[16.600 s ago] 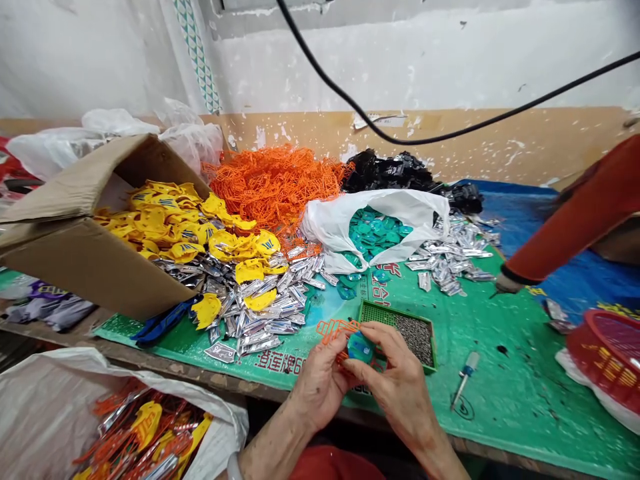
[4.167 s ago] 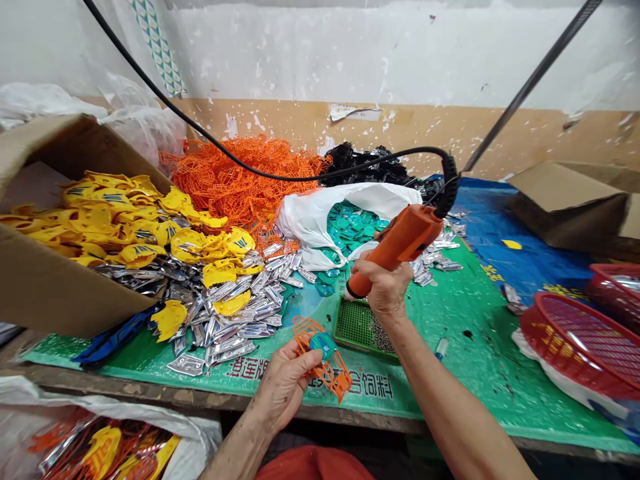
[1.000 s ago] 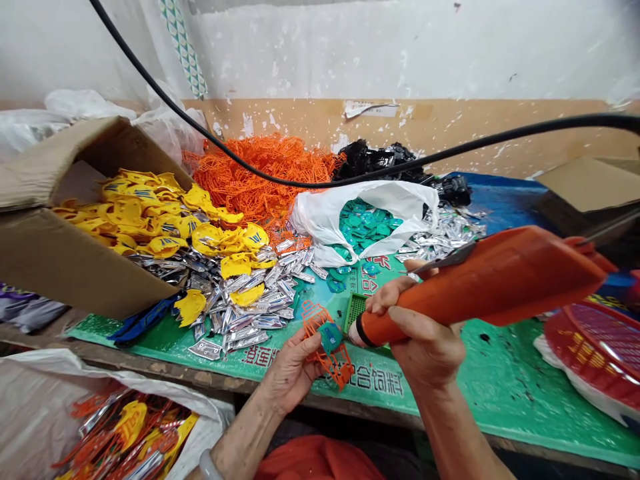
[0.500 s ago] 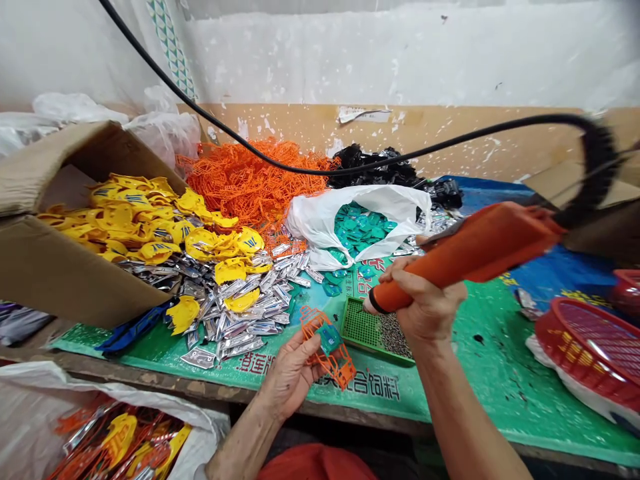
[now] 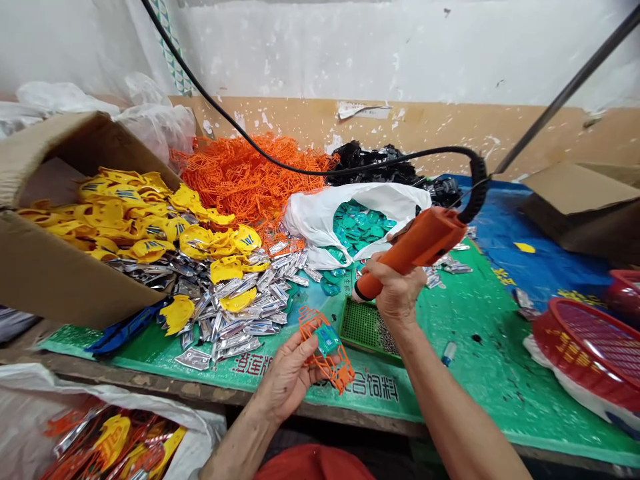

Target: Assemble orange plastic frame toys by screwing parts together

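Note:
My left hand (image 5: 290,373) is closed on an orange plastic frame (image 5: 344,375), with the thumb on top near the green translucent piece (image 5: 327,340) set in the frame. My right hand (image 5: 400,293) wraps round an orange electric screwdriver (image 5: 425,241), its tip pointing down and left. Below that tip lies a green perforated tray (image 5: 361,328), with small metal screws (image 5: 386,339) gathered at its right side. Part of the tray is hidden behind my right hand and wrist. From the screwdriver's upper end runs a black cable (image 5: 300,171).
On the left, a tipped cardboard box (image 5: 60,267) spills yellow parts (image 5: 150,220) beside silver pieces (image 5: 240,327). Behind are orange frames (image 5: 255,177) and a white bag (image 5: 310,217) of green pieces. A red basket (image 5: 580,353) stands right. An open sack (image 5: 200,427) is at lower left.
My right hand and the screwdriver have moved left and slightly up, the tip shifting toward the tray's upper edge. The cable has swung left. My left hand keeps the frame in nearly the same place.

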The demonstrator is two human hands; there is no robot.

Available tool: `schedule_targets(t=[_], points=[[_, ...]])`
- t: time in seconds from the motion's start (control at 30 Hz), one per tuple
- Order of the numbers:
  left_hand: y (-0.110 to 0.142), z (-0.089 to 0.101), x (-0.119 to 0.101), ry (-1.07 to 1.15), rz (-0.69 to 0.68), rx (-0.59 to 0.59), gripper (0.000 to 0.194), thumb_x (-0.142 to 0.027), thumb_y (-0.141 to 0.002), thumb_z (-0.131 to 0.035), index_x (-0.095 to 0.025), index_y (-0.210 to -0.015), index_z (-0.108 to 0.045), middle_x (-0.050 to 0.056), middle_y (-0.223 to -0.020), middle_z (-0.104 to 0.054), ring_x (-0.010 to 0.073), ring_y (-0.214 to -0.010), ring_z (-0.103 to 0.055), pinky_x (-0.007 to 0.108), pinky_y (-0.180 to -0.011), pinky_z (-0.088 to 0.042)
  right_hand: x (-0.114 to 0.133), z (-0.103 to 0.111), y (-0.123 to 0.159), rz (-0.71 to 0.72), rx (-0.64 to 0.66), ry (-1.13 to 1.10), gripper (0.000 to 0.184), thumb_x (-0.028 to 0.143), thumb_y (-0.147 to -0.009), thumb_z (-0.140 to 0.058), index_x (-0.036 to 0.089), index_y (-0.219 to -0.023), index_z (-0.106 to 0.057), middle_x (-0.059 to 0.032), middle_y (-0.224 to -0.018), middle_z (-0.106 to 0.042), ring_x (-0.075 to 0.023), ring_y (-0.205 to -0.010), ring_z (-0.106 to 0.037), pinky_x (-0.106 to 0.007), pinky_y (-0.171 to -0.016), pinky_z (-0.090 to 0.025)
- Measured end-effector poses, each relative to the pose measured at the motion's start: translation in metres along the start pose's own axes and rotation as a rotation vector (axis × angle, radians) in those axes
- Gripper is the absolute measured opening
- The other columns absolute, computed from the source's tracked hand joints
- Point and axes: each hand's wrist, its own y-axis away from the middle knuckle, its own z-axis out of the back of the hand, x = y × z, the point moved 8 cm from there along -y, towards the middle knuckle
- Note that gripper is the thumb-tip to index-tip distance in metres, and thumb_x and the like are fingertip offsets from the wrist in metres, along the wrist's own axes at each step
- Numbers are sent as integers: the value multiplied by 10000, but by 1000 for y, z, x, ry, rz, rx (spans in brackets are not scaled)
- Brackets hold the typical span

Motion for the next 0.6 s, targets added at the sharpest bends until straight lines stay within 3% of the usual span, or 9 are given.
schedule_targets(t=[0.17, 0.4, 0.6], points=[[0, 0, 0, 3, 12, 1, 466, -251, -758, -748, -167, -1189, -590, 97, -941, -739, 216, -687, -727, 259, -545, -580, -3, -1, 1, -3, 13, 23, 178, 193, -566, -695, 164, -710, -595, 29, -618, -580, -138, -547, -530, -315, -565, -465], [0, 0, -1, -2, 8, -10, 463, -247, -756, -745, -160, -1184, -591, 96, -957, -733, 209, -687, -725, 247, -541, -576, -3, 0, 4, -2, 27, 50, 123, 205, -569, -710, 158, -620, -608, 21, -615, -585, -143, -558, -539, -314, -574, -463], [-1, 0, 0, -6, 3, 2, 475, -260, -754, -749, -166, -1190, -584, 88, -951, -733, 212, -691, -725, 236, -534, -572, -3, -2, 3, -15, 35, 39, 141, 173, -563, -718, 155, -665, -622, 25, -604, -592, -143, -553, -540, -313, -571, -458]])
